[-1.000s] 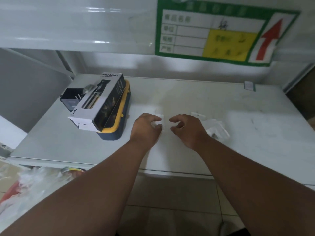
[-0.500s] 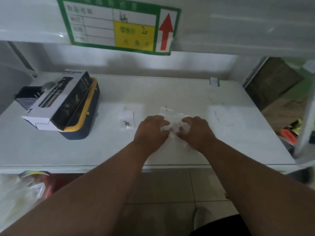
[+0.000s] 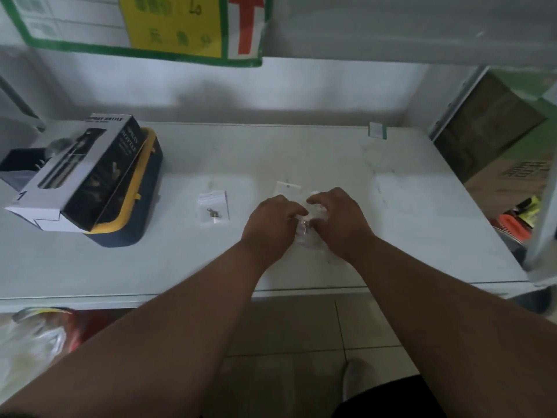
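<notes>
**A:** How do the person's hands stand?

**B:** The left grip and the right grip meet at the middle of the counter, knuckles up. The fingers of both curl down onto the crumpled clear bag between them. Each looks to be pinching one side of it, though the fingertips are mostly hidden.

**A:** Which way does the bag lie from each?

**B:** It is at three o'clock from the left grip and at nine o'clock from the right, touching both. Neither hand is nearer. Something small and metallic shows inside it, right in the gap.

**A:** And its long axis?

**B:** The bag is too crumpled to be sure. It seems to run from twelve to six o'clock, trailing toward the right wrist.

**A:** What lies further out?

**B:** A flat bag header sits at twelve o'clock, just beyond the left fingers. A small sealed bag of metal parts lies at nine o'clock, apart from the left grip, so the left would be the hand to reach it. Well off at ten o'clock, a spray bottle box rests on a yellow-and-navy case.
</notes>
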